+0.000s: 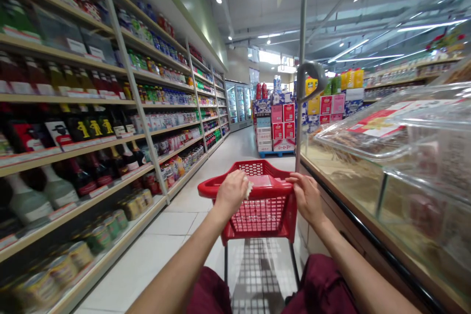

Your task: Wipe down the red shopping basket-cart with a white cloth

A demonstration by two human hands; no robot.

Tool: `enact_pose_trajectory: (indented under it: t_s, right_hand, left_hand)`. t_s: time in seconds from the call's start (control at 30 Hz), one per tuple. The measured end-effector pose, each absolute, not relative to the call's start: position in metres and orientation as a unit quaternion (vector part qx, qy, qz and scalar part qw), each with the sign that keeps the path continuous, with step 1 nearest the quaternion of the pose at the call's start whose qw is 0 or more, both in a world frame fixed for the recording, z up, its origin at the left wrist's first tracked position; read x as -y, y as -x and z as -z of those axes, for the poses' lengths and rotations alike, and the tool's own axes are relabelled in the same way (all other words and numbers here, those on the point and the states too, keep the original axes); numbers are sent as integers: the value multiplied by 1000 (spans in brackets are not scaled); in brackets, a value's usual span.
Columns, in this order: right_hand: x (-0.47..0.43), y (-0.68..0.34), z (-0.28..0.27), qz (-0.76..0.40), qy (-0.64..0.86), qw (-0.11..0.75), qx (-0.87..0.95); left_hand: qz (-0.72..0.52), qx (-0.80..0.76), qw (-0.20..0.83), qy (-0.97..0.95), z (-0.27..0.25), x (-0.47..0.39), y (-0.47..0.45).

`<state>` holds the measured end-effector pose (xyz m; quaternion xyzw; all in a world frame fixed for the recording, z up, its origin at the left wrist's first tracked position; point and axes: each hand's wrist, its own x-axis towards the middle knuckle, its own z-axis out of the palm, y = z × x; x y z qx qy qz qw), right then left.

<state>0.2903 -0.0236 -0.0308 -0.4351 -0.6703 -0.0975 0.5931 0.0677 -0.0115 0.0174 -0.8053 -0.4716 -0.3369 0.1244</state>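
Observation:
A red plastic shopping cart (257,213) stands just in front of me in a store aisle. My left hand (231,192) is closed over the left side of its handle bar, with a small pale scrap of paper or tissue pressed under the fingers. My right hand (306,196) grips the right side of the same bar. The basket looks empty through its mesh wall. Both forearms reach forward over my dark red trousers.
Long shelves (110,132) of bottles, jars and cans line the left. A glass-fronted counter (397,167) with clear lidded bins runs along the right, close to the cart. A stack of boxed goods (277,127) stands ahead; fridges (239,103) are at the aisle's far end.

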Motion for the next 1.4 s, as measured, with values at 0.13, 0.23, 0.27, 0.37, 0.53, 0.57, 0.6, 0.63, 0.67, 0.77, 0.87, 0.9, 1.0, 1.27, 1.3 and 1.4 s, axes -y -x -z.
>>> enact_pose_trajectory:
  t_s: [0.13,0.23,0.27,0.37,0.53,0.57,0.6,0.63,0.67,0.77,0.87,0.9,1.0,1.27,1.3,1.4]
  right_hand:
    - [27,-285,20,93,456,564,682]
    - [32,-265,6,97,434,537,717]
    - [33,-254,1,95,418,518,740]
    - [34,-219,-9,92,409,435,797]
    - [24,-220,-3,120,410,420,800]
    - [19,-234,0,127,408,429,796]
    - [15,-251,3,133,416,437,786]
    - [10,-269,5,138,432,443,773]
    - [5,-286,6,139,455,446,758]
    - [-3,-317,7,119,500,471,717]
    - [4,-305,9,94,469,485,732]
    - [9,-296,11,96,447,483,747]
    - [20,-273,12,118,389,474,781]
    - [-17,-315,-1,31,501,463,731]
    - [-15,-314,2,33,495,475,727]
    - [7,-286,15,71,453,513,726]
  left_hand:
    - [294,422,103,852,-23,16,-115]
    - [286,436,74,850,-23,18,-114]
    - [278,448,72,847,-21,19,-106]
    - [240,489,73,836,-13,21,-71]
    - [238,499,104,827,-3,22,-47]
    - [247,493,112,827,-1,21,-47]
    - [257,486,119,827,0,20,-47]
    - [266,480,125,827,2,20,-48]
    - [276,475,132,825,3,19,-47]
    - [302,467,147,818,6,18,-45]
    - [306,466,150,817,7,18,-43]
    - [302,467,148,818,6,18,-43]
    - [291,470,143,821,4,18,-41]
    - [304,469,158,814,6,17,-32]
    - [308,470,158,812,7,17,-32]
    - [317,473,159,806,7,18,-32]
